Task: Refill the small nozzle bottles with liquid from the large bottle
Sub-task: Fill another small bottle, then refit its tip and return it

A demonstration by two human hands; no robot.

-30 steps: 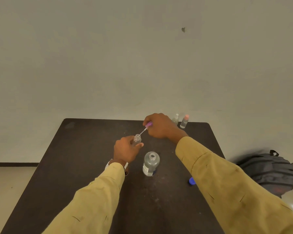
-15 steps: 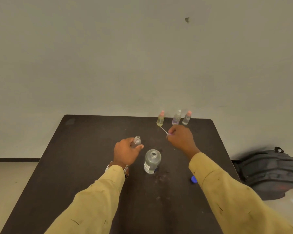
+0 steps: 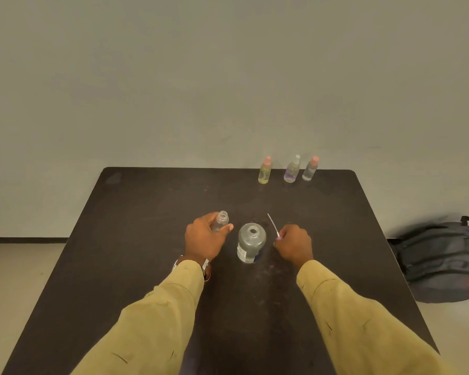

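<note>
My left hand (image 3: 204,240) grips a small clear bottle (image 3: 221,221) with its top off, standing on the dark table (image 3: 146,226). Just right of it stands the large clear bottle (image 3: 251,242), uncapped and upright. My right hand (image 3: 293,243) is closed on the purple nozzle cap; its thin white dip tube (image 3: 273,224) points up and away to the left, close to the large bottle. At the table's far edge stand three capped small bottles: a yellowish one (image 3: 264,171), a purple-tinted one (image 3: 292,170) and a clear one (image 3: 310,169).
A dark backpack (image 3: 441,262) lies on the floor right of the table. A plain wall rises behind the table's far edge. My yellow sleeves cover the near part of the table.
My right hand pulled the nozzle with its tube out of the small bottle, swung right, then drew back beside the large bottle. My left hand kept hold of the small bottle.
</note>
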